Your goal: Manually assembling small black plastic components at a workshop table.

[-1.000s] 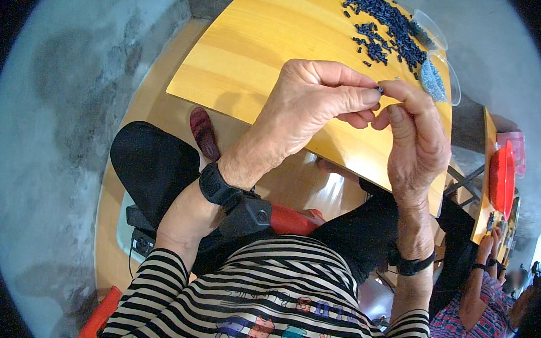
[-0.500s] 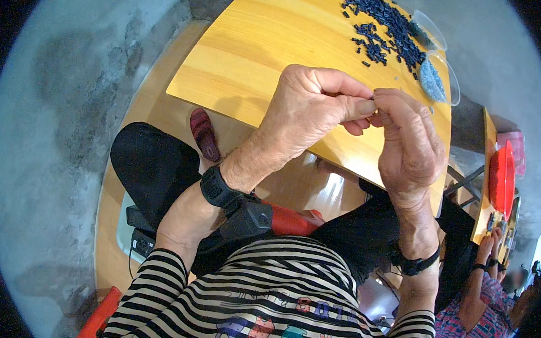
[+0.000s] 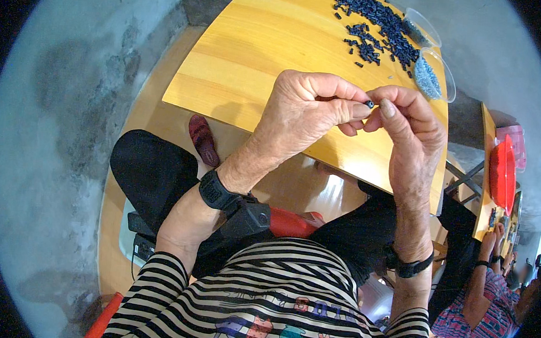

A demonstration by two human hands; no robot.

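Note:
Above the near part of the yellow wooden table (image 3: 227,61), my left hand (image 3: 305,109) pinches a small dark cylindrical piece (image 3: 369,104) between thumb and forefinger, its round end facing right. My right hand (image 3: 412,128) is close beside it, thumb and fingers drawn together at the piece. Anything between the right fingertips is too small to make out. Farther off lies a heap of similar dark blue pieces (image 3: 384,27), several strewn around its edge. Right of the heap stand a clear tub of light-blue small parts (image 3: 428,79) and another clear tub with dark contents (image 3: 417,32).
Below the table's near edge are my legs and a dark red slipper (image 3: 203,140). To the right, a second table (image 3: 485,170) bears a red basin (image 3: 503,174) and a pink container (image 3: 513,143). Another person's hands (image 3: 494,238) work there. A grey wall (image 3: 70,95) rises at left.
My right thumb has come up into view, and the right hand has turned a little. The dark piece in my left fingertips now shows its end.

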